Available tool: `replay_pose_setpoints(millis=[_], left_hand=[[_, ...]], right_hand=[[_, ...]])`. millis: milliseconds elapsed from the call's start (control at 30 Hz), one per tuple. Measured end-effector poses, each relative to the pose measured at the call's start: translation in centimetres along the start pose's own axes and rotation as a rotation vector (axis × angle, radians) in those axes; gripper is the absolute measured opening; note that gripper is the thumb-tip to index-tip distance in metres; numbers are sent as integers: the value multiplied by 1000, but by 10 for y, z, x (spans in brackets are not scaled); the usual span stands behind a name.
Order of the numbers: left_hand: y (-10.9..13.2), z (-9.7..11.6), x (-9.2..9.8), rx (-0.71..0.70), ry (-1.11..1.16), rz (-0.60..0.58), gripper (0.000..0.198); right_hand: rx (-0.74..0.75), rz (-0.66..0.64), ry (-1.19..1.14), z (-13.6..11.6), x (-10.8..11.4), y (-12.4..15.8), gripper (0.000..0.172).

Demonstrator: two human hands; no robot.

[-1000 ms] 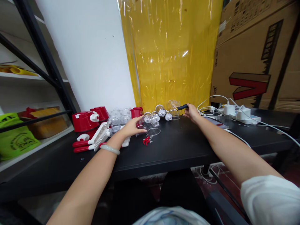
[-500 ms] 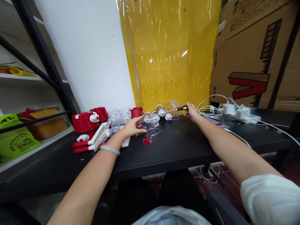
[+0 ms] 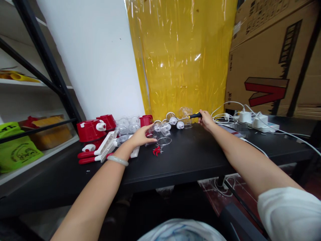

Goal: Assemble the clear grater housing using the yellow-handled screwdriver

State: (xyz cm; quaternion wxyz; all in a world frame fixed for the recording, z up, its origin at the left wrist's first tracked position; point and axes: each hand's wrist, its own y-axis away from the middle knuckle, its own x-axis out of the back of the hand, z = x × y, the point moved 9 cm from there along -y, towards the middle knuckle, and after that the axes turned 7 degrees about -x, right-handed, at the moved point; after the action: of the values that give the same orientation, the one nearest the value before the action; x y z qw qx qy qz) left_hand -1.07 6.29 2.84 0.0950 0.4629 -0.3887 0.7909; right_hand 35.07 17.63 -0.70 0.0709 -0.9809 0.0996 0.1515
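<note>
The hands are well apart, each occupied: the left hand [image 3: 140,135] curls its fingers and thumb about a clear container [image 3: 157,135] lying on its side, and the right hand [image 3: 206,120] grips the rear end of the handle of a screwdriver [image 3: 193,115]. The shaft slants down leftward to that container, near the left hand; whether the tip sits in a screw is too small to tell, so this step looks under way rather than finished. Just in front of the container's round rim, small red pieces [image 3: 156,151] lie on the dark surface [image 3: 190,150] with a few loose screws [image 3: 162,149] beside them, which suggests some fastening remains undone or has been taken apart; the picture alone does not settle which. Behind and to the right of the container, clear pieces with white ends [image 3: 172,117] lie near the yellow sheet [image 3: 185,60], outside the hands' grip. To the left, further clear containers [image 3: 128,124] stand grouped near a red cup [image 3: 145,121], and farther out are red housings [image 3: 90,130] with white fittings and white frames with red handles [image 3: 106,146]. These groups lie apart from the held container, so by appearance much of the set is unassembled, with only one piece being handled.
</note>
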Motion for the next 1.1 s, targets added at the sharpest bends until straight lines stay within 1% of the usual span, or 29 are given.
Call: replay_pose_setpoints(millis=[100, 133, 200, 267, 367, 467, 533, 633, 667, 733, 867, 933, 1033, 1100], left_hand=[[0, 1, 0, 1, -4, -3, 100], [0, 1, 0, 0, -7, -4, 100], [0, 0, 0, 1, -16, -1, 100], [0, -2, 0, 4, -17, 1, 100], [0, -5, -1, 6, -8, 0, 101], [0, -5, -1, -4, -8, 3, 99], [0, -5, -1, -7, -8, 6, 99], [0, -6, -1, 1, -3, 6, 101], [0, -6, -1, 5, 0, 5, 101], [0, -6, -1, 9, 7, 5, 101], [0, -5, -1, -4, 15, 11, 99], [0, -5, -1, -4, 12, 12, 100], [0, -6, -1, 2, 8, 11, 101], [0, -6, -2, 3, 9, 10, 101]], right_hand=[[-92, -55, -53, 7, -3, -3, 27], [-113, -76, -69, 9, -5, -4, 28], [-117, -99, -89, 9, -6, -6, 22], [-112, -89, -82, 10, -4, -7, 15], [-102, -63, -25, 11, -3, -5, 15], [-54, -35, 14, 6, -2, -3, 16], [-59, -33, 7, 6, -2, -2, 20], [-129, -68, -32, 10, -5, -2, 32], [-144, -79, -47, 11, -6, -2, 32], [-139, -81, -73, 10, -6, -3, 26], [-106, -44, -78, 8, -4, -3, 13], [-90, -41, -51, 8, -4, -3, 12], [-73, -28, 10, 6, -4, -1, 20], [-97, -16, 32, 7, -3, 0, 28]])
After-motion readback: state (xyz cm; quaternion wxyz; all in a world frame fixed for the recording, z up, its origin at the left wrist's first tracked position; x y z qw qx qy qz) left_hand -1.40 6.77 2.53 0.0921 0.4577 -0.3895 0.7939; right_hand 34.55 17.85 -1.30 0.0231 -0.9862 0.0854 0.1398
